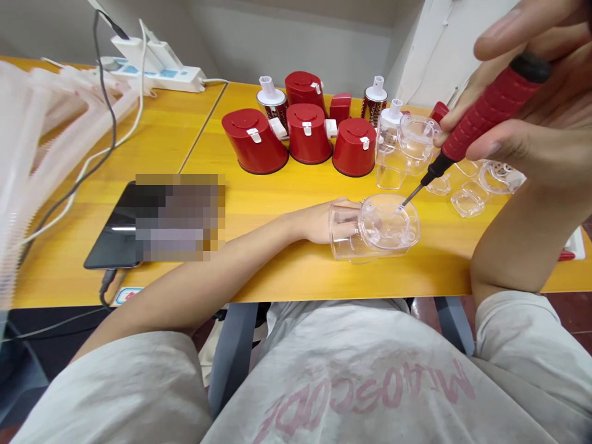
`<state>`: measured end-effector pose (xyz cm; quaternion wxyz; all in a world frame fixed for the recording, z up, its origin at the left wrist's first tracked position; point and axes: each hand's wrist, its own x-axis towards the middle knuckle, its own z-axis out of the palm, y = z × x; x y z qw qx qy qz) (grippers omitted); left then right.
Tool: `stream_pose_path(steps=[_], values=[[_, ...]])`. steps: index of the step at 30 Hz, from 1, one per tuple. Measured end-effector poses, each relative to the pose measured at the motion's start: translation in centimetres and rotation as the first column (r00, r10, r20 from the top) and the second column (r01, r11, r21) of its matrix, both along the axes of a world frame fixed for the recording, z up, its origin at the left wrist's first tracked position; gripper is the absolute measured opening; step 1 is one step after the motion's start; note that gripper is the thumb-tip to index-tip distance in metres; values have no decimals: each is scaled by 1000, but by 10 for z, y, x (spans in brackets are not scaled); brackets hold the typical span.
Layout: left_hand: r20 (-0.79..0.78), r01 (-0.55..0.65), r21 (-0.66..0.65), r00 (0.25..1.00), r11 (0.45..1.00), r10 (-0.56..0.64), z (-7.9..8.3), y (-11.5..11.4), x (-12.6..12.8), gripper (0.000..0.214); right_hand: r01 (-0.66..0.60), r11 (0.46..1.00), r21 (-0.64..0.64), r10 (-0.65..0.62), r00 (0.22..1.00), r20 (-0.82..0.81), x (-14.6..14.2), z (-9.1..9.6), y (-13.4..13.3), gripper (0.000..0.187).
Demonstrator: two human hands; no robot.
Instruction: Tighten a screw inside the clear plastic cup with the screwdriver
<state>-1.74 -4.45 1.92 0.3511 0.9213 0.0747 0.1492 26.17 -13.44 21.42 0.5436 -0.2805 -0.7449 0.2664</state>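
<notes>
The left hand (319,222) lies forearm-flat along the bench (277,277), fingers pushed inside a clear plastic housing (393,225); the raised right hand (522,105) wraps a red-handled screwdriver (490,108), its tip touching the housing.

Stretched in from the lower left, bare left forearm (198,277) low and nearly level, wrist almost straight, left hand (319,223) pushed forward with the fingers extended. Raised high at the far right, right hand (555,129) closed in a firm grip, thumb underneath, fingers (522,37) curled over the top, right forearm (504,246) angled steeply upward.
</notes>
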Motion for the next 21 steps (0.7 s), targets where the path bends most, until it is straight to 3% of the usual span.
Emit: stream_pose_path(steps=[3,5,8,12,18,21], values=[[-11,-6,18,1000,1000,6,-5,2,-1,50,-20,997,73,7,984,180,7,1,2,48],[-18,-2,20,1000,1000,3,-6,3,-2,49,-50,999,14,46,975,220,12,2,3,54],[-27,-3,9,1000,1000,3,-3,2,-3,46,-69,996,51,58,979,193,12,2,3,58],[-15,-4,2,1000,1000,4,2,-1,-4,49,72,993,96,-81,993,90,0,-1,-3,42],[39,-8,10,999,1000,7,-4,-2,-1,49,18,982,-186,-51,982,-179,-9,-5,-4,90],[66,-4,10,998,1000,3,-6,-2,0,51,-35,975,-218,-19,971,-239,-8,-6,-1,95]])
